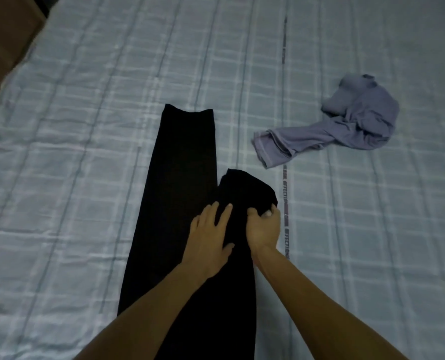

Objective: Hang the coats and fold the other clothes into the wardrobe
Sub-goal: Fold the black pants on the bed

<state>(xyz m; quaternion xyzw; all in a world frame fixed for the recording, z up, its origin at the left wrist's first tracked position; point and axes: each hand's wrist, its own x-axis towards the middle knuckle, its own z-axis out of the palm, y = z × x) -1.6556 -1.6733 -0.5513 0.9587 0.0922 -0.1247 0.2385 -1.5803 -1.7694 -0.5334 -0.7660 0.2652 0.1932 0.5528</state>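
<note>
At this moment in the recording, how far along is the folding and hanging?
Nothing looks finished: no folded pile shows. In hand: the black trousers lie on the bed, one leg stretched out, the other bunched; the left hand presses flat on them while the right hand grips the bunched leg. Left: the purple garment lies crumpled to the right, untouched. No wardrobe is in view.

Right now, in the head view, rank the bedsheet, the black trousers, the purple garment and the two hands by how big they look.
1. bedsheet
2. black trousers
3. purple garment
4. left hand and right hand: they look about alike, so they are not ranked against each other.
</note>
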